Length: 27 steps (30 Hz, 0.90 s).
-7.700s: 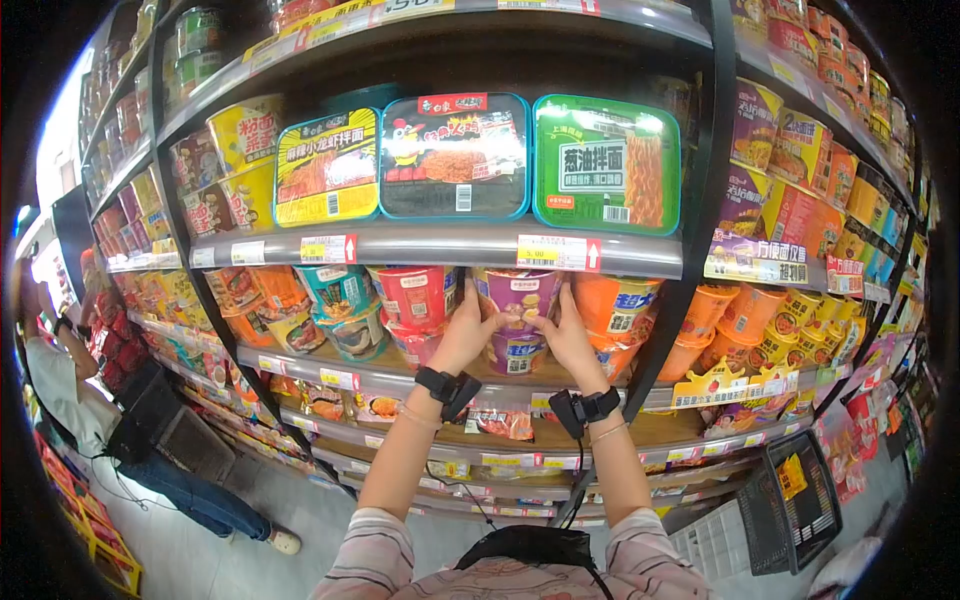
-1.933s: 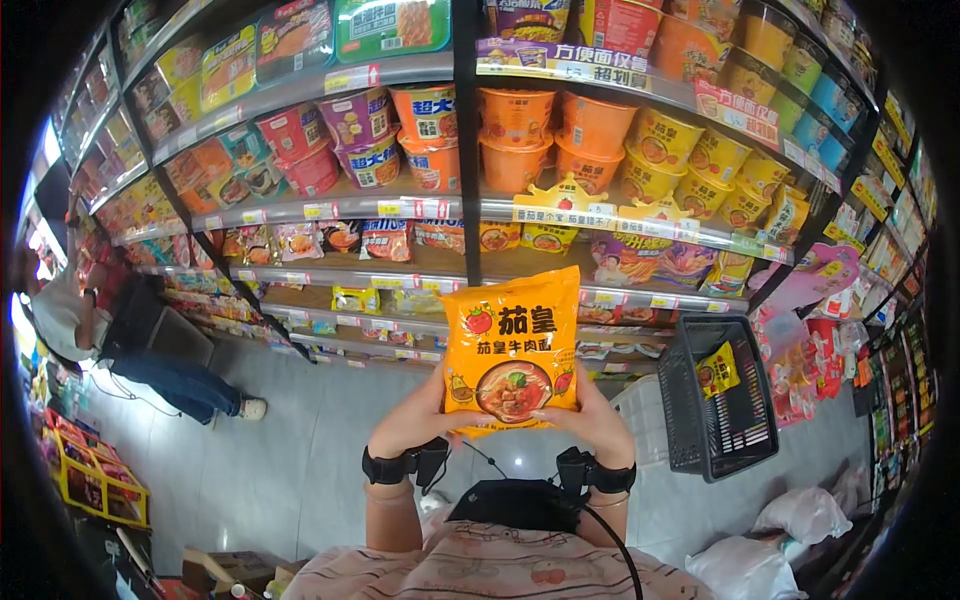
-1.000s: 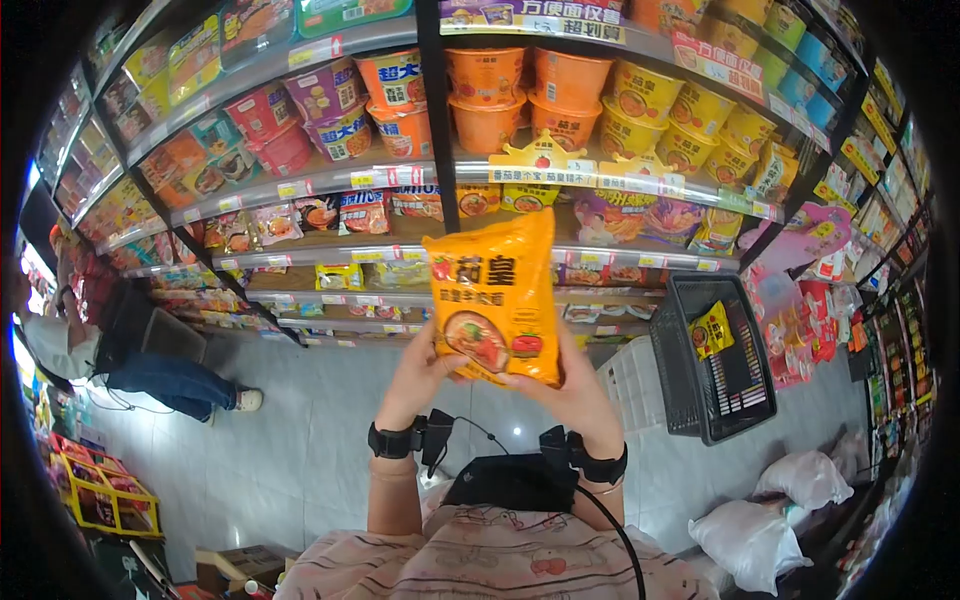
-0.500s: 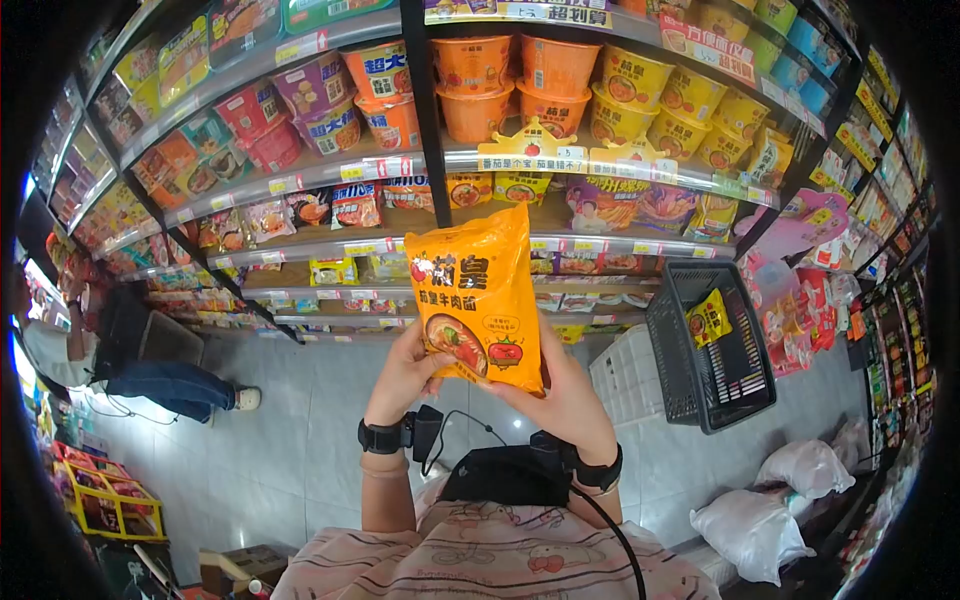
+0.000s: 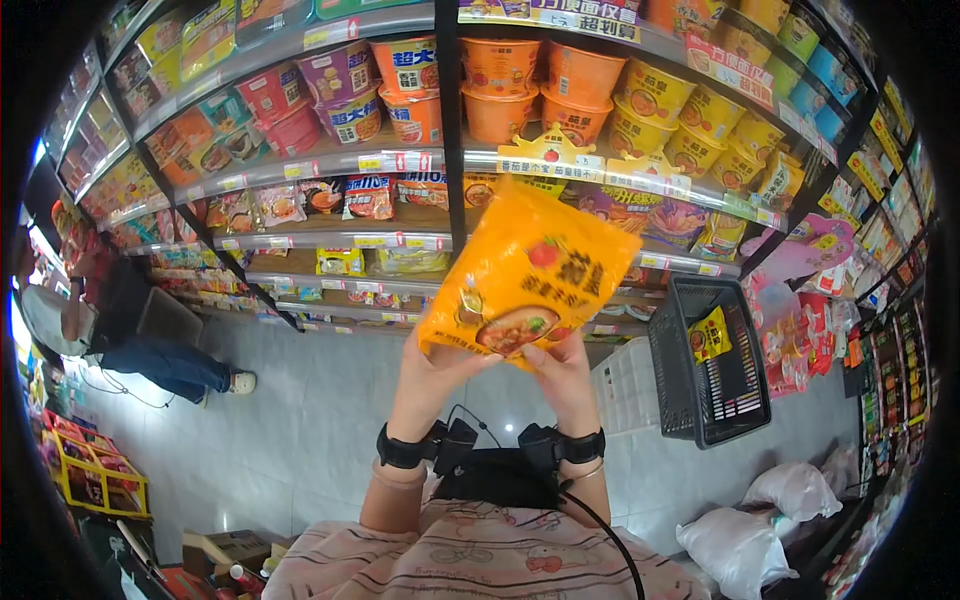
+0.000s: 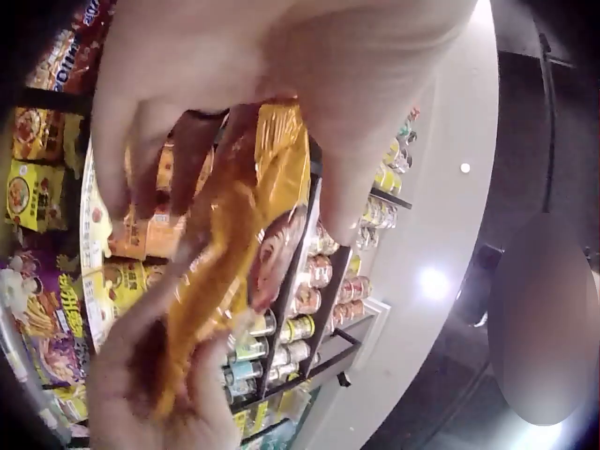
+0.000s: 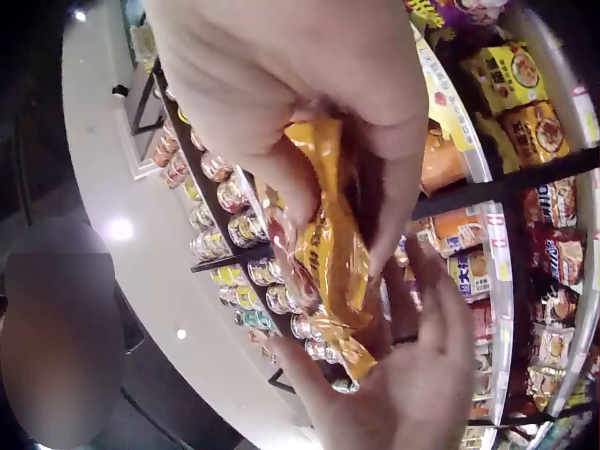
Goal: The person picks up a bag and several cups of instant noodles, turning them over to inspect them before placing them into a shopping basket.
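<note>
Black wrist cameras, pink patterned shirt

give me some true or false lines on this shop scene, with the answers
1. The left hand and the right hand both hold the noodle pack. True.
2. The basket has nothing in it. False: a yellow pack lies in it.
3. The noodle pack rests on a shelf. False: it is held up in front of the shelves, clear of them.
4. Another person is at the far left, by the shelves. True.
</note>
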Each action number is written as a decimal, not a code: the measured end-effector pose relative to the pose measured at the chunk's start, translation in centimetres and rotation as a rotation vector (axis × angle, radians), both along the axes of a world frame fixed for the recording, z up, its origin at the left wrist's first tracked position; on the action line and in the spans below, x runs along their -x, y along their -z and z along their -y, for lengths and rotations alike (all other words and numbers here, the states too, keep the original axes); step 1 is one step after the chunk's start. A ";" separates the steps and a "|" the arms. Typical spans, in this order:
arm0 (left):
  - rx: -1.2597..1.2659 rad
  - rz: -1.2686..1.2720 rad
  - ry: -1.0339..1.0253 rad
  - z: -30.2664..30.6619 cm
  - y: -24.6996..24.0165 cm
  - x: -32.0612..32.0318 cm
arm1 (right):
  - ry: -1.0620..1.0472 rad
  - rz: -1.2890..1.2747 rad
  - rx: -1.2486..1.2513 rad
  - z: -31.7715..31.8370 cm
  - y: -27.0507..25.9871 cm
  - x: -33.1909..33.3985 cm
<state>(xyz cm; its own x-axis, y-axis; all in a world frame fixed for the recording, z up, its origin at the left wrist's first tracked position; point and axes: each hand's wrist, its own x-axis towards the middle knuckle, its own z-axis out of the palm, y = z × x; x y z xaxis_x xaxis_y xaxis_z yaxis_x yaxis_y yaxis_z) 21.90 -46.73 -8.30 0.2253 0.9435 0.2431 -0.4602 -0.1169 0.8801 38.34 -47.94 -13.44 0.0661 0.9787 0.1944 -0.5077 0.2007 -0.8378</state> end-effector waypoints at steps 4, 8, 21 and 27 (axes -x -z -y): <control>-0.105 -0.101 -0.163 -0.1 0.0 0.0 | -0.094 0.094 0.040 -0.4 0.4 -0.3; -0.287 -0.350 -0.337 -0.1 -0.9 1.0 | -0.082 0.290 -0.015 -0.7 -0.2 -0.7; -0.627 -0.680 -0.411 -1.9 -0.6 2.1 | 0.039 0.445 -0.006 1.6 -5.7 -2.0; -0.550 -0.574 -0.320 -2.8 0.1 1.8 | 0.220 0.576 -0.025 -0.3 -5.0 -1.4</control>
<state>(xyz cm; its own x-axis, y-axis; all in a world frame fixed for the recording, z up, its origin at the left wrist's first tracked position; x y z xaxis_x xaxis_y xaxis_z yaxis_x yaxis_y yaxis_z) 20.06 -43.88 -8.35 0.1968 0.7640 0.6144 0.1675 -0.6437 0.7467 39.72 -47.62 -8.45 0.1434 0.9488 0.2814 0.0810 0.2722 -0.9588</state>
